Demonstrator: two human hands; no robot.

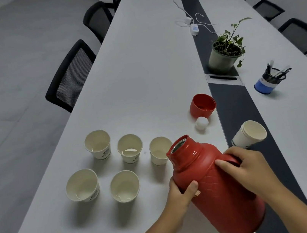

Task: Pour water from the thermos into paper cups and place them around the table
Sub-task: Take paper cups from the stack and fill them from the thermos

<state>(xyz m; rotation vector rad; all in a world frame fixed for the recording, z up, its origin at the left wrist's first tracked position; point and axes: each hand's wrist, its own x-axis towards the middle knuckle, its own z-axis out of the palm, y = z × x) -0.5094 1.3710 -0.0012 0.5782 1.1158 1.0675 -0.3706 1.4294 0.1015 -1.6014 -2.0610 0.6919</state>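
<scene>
- Thermos (216, 184): one, glossy red plastic, uncapped, tilted with its mouth over the nearest cup, above the white surface (141, 68).
- Grip: left hand (181, 191) curls round its body; right hand (250, 167) clasps its handle side.
- Paper cups (125, 186): five upright, cream, tapered; one sleeve of stacked cups (250, 134) lying sideways.
- One red lid cup (202, 105), one white stopper (202, 123).

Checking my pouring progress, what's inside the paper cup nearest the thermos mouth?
The cup shows a pale inner wall; the thermos neck covers part of it, so any water is unclear.
</scene>
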